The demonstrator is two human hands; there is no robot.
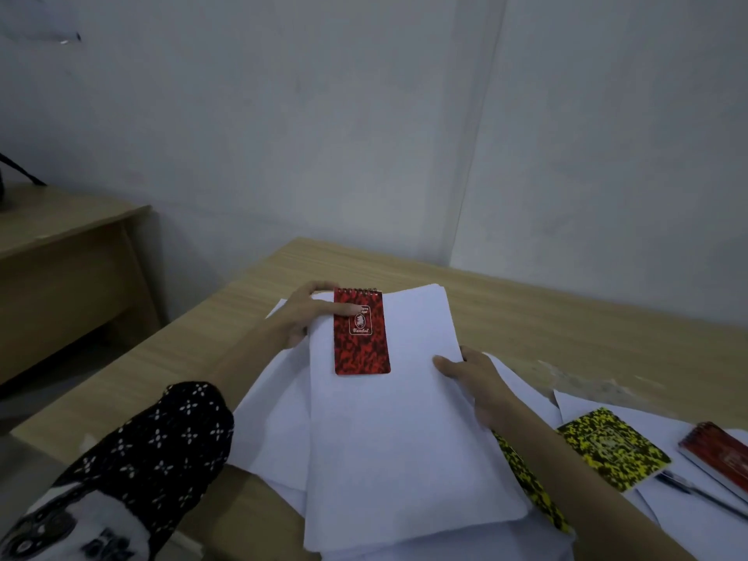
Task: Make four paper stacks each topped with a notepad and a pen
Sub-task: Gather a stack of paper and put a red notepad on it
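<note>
Take the sheaf of paper [384,419] in front of you as the landmark; everything else sits relative to it. It is a tall white bundle, long axis running away from you toward the wall, raised above looser sheets spread on the tabletop [170,358].

At its far left corner your left hand [301,317] grips the edge: the thumb lies flat across the top of the red notepad [361,332] and pins it to the top sheet, while the other fingers curl round the paper's far edge and under it. The red notepad lies near the bundle's far left, spiral at the far end, its long axis in line with the paper's.

On the bundle's right edge, about halfway along, your right hand [475,382] pinches the sheets, thumb on top and the rest of the fingers underneath, out of sight.

Just right of the bundle, half hidden under your right forearm, a yellow notepad [528,487] shows as a strip. Further right lies a second yellow notepad [613,447] on a sheet, then a blue pen [700,493], and at the far right a second red notepad [718,449].

No pen is on the bundle yet. I judge the blue pen is the likely next piece, and it lies to the right of the bundle, nearer your right hand; its long axis slants across the paper's.
</note>
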